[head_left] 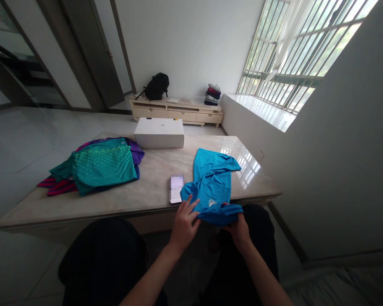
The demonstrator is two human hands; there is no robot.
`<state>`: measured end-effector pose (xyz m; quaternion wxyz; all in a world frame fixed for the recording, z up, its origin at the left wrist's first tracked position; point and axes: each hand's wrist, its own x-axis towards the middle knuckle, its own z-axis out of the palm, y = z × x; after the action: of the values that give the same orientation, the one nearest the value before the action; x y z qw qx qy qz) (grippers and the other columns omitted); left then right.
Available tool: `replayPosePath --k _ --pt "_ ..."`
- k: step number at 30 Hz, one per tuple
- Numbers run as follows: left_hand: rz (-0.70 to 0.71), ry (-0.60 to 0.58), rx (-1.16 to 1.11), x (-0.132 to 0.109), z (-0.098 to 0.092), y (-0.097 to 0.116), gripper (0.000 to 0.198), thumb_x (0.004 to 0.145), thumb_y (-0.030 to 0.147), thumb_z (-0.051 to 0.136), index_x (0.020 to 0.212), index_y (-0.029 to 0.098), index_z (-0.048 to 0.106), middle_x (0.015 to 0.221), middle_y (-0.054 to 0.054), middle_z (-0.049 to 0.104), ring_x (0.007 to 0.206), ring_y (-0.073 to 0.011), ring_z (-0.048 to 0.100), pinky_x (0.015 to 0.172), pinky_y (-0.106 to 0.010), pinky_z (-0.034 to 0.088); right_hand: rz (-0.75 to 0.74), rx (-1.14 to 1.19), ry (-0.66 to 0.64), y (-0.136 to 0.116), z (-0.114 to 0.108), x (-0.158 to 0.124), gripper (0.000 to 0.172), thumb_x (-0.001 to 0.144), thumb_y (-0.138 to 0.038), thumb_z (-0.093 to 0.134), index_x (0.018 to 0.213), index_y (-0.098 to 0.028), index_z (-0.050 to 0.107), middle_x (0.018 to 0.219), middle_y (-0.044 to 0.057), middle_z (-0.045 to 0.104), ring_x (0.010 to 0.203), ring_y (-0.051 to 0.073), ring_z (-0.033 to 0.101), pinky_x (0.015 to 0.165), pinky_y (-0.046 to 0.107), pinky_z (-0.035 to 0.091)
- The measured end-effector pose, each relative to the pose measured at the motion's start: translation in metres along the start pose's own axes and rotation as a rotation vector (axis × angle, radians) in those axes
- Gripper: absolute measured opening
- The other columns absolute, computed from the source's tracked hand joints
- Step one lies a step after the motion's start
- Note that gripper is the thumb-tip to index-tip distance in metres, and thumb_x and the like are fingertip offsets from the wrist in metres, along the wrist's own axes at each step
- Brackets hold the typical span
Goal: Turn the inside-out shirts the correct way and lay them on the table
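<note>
A blue shirt (213,178) lies crumpled on the near right part of a marble table (147,191), its lower end hanging over the front edge. My left hand (184,223) rests on that lower end with fingers stretched and spread. My right hand (238,227) is closed round a bunched fold of the blue shirt just below the table edge. A phone (176,188) lies flat right beside the shirt's left side.
A pile of green, purple and striped shirts (97,165) lies on the table's left. A white box (159,133) stands at the far edge. Beyond, a low cabinet (177,111) carries a black backpack (157,86) and stacked clothes (212,94). A wall runs along the right.
</note>
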<state>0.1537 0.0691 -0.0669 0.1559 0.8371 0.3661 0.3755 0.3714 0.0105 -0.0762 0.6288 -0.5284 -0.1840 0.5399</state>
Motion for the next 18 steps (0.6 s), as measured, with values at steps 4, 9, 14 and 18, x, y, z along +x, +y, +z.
replayPosePath --k 4,9,14,18 --pt "0.002 0.027 -0.095 0.000 0.002 -0.013 0.024 0.092 0.010 0.055 0.103 0.021 0.074 0.115 -0.008 0.078 0.120 -0.0293 0.068 0.111 -0.056 0.048 -0.050 -0.063 0.000 -0.009 -0.012 -0.001 0.058 0.069 -0.069 0.078 0.094 -0.018 0.079 0.090 0.010 0.079 0.085 0.030 0.073 0.072 0.042 0.061" --pt "0.047 0.092 -0.101 0.002 -0.009 -0.014 0.022 0.099 0.024 0.052 0.102 0.021 0.074 0.105 -0.010 0.079 0.105 -0.0285 0.074 0.098 -0.044 0.058 -0.096 -0.140 -0.005 -0.038 -0.015 -0.019 0.049 0.060 -0.051 0.093 0.092 -0.016 0.081 0.084 0.008 0.077 0.076 0.025 0.070 0.069 0.036 0.061" --pt "0.171 0.121 -0.102 0.007 -0.041 0.013 0.025 0.101 0.020 0.047 0.105 0.023 0.071 0.094 -0.007 0.079 0.086 -0.0214 0.077 0.078 -0.028 0.060 -0.190 -0.318 -0.046 -0.092 -0.003 -0.067 0.043 0.060 -0.050 0.092 0.089 -0.020 0.082 0.084 0.007 0.077 0.077 0.026 0.071 0.067 0.033 0.061" --pt "0.351 0.156 -0.063 0.031 -0.102 0.058 0.027 0.103 0.020 0.043 0.116 0.025 0.066 0.092 -0.005 0.078 0.077 -0.0191 0.076 0.068 -0.026 0.057 -0.271 -0.429 -0.080 -0.157 0.001 -0.114 0.040 0.059 -0.051 0.092 0.083 -0.021 0.081 0.085 0.008 0.075 0.067 0.024 0.068 0.052 0.029 0.057"
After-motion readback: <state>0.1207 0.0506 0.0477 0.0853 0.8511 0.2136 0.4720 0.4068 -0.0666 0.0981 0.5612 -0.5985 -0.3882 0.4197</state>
